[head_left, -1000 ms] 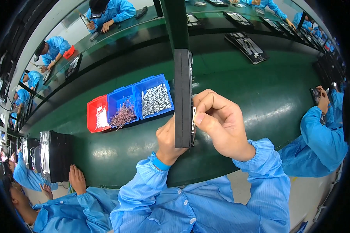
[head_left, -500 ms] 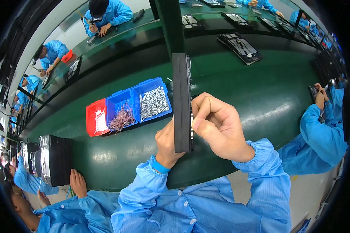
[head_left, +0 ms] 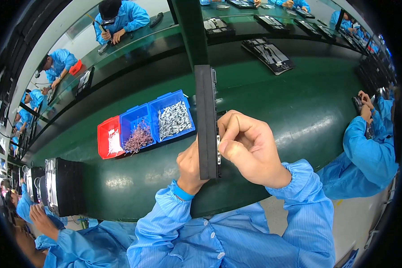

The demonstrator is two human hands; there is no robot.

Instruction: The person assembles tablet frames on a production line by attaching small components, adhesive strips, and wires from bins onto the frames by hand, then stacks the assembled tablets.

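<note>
A thick black slab-like tray (head_left: 205, 120) stands on edge in front of me, its narrow side facing up. My left hand (head_left: 190, 165) is closed round its left and lower part; the fingertips are hidden behind it. Small parts show on the tray's right face, among them a pale metal strip (head_left: 219, 149) near its lower end. My right hand (head_left: 254, 145) has its thumb and forefinger pinched together against that face, the thumb at the strip. Whatever lies between these fingers is too small or hidden to make out.
Left of the tray stand a red bin (head_left: 103, 140) of white pieces, a blue bin (head_left: 131, 117) of pinkish wired parts and another blue bin (head_left: 166, 99) of silvery parts. Black trays (head_left: 69, 185) are stacked at left. A loaded tray (head_left: 268, 56) lies beyond; co-workers sit around.
The loaded tray at the back has shifted slightly left. My tray has moved slightly left and down in view, with both hands keeping their grip. At lower left, a co-worker's hand has left the table edge.
</note>
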